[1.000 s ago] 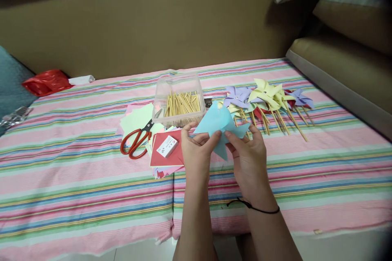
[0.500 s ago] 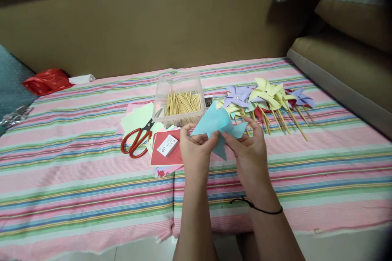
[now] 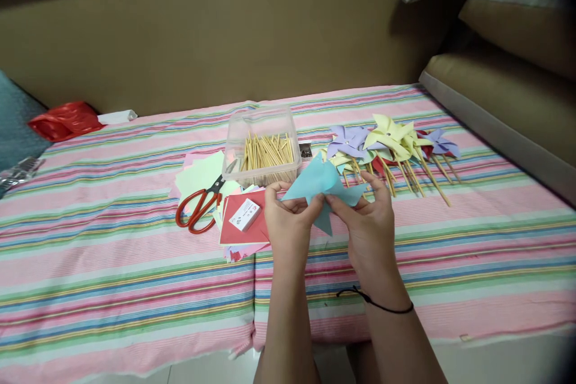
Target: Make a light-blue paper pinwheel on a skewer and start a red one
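Observation:
A light-blue paper pinwheel [image 3: 320, 183], cut and partly folded, is held up in front of me with no stick visible on it. My left hand [image 3: 290, 213] pinches its left side, thumb near the middle. My right hand [image 3: 366, 213] grips the right side, and the two thumbs almost meet at its centre. Just left of my left hand lie red paper sheets [image 3: 234, 234] with a small white box [image 3: 245, 215] on top. Behind my hands stands a clear plastic box [image 3: 229, 153] full of short wooden sticks [image 3: 267, 153].
Red-handled scissors [image 3: 198, 210] rest on pale green paper [image 3: 198, 174] at the left. Several finished pinwheels [image 3: 389, 135] on sticks lie to the right. A red plastic bag [image 3: 67, 121] sits far left on the striped cloth [image 3: 112, 210]. A sofa back [image 3: 202, 36] rises behind.
Both hands keep their hold on the blue pinwheel. Its paper blades have shifted slightly, with the right blade spread a little more. The view has moved a touch.

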`<state>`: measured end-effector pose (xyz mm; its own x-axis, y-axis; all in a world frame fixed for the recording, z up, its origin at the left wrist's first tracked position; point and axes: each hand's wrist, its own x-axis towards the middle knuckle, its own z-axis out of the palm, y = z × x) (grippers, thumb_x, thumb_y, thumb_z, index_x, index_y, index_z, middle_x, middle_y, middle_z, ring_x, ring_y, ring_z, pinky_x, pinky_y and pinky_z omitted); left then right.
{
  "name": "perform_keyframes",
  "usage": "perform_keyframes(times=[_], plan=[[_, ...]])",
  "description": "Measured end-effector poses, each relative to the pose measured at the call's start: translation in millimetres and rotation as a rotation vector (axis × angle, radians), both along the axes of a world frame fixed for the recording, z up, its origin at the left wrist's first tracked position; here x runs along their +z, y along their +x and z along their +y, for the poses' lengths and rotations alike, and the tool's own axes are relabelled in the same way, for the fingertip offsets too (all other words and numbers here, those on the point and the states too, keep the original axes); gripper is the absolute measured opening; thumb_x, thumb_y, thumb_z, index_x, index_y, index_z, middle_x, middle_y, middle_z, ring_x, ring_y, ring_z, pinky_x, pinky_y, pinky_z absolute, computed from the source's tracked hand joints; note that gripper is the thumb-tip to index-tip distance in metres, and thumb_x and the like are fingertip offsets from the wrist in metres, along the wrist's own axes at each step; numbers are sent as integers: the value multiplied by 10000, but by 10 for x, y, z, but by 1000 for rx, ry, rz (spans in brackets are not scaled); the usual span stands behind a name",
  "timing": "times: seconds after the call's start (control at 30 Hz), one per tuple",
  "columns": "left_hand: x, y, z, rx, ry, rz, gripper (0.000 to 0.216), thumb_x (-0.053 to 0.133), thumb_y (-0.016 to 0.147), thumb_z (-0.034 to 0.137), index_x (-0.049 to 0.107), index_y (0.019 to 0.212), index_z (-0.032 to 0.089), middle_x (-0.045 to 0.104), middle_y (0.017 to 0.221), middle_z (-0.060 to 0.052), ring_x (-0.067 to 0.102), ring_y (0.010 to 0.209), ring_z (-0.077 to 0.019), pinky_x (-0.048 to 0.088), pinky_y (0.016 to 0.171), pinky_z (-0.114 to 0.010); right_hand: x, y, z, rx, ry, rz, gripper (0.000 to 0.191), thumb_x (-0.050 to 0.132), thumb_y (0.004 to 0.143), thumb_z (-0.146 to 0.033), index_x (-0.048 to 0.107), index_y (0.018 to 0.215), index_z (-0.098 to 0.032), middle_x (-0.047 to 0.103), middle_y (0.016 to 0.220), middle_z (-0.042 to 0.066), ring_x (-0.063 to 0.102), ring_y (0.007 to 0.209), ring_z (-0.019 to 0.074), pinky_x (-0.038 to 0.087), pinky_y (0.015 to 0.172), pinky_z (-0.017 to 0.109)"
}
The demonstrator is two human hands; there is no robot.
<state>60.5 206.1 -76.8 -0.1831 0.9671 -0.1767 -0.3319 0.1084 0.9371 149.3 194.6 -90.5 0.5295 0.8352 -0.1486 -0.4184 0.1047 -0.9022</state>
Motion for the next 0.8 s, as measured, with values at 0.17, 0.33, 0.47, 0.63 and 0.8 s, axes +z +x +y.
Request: perform_keyframes(times=[0.17, 0.33, 0.47, 0.63, 0.8], plan=[[-16, -5, 9, 6, 13, -7, 521, 815, 599, 197, 390, 899, 229, 662, 564, 58, 555, 476, -91, 438, 519, -192, -13, -11, 0, 29, 7, 8, 780, 874, 525, -227, 451, 1180, -230, 697, 717, -23, 665, 630, 178, 560, 640, 335], [-2, -2, 9, -2, 2, -30, 525, 816, 594, 189, 387, 894, 229, 640, 527, 77, 525, 450, -81, 430, 505, -184, -11, -1, 0, 43, -13, 0, 778, 870, 524, -250, 446, 1177, -234, 684, 710, -25, 652, 609, 180, 555, 611, 339], [3, -14, 9, -33, -19, -69, 538, 823, 592, 186, 391, 910, 226, 645, 534, 72, 539, 462, -85, 440, 519, -189, -21, 7, 2, 46, -9, 37, 767, 873, 516, -245, 460, 1162, -233, 675, 691, -36, 647, 610, 162, 554, 599, 309], [-11, -35, 8, -90, -43, -102, 519, 824, 620, 215, 417, 943, 218, 686, 618, 33, 596, 528, -111, 476, 568, -224, -23, 16, 10, 71, -28, 87, 816, 881, 499, -243, 468, 1202, -226, 673, 695, -43, 650, 627, 155, 559, 625, 307], [2, -76, 4, -121, -49, -82, 501, 824, 625, 228, 434, 939, 212, 683, 648, 28, 597, 551, -107, 468, 569, -217, 6, 25, 10, 89, -40, 121, 871, 885, 474, -235, 451, 1229, -207, 670, 670, -47, 647, 636, 150, 560, 633, 297]])
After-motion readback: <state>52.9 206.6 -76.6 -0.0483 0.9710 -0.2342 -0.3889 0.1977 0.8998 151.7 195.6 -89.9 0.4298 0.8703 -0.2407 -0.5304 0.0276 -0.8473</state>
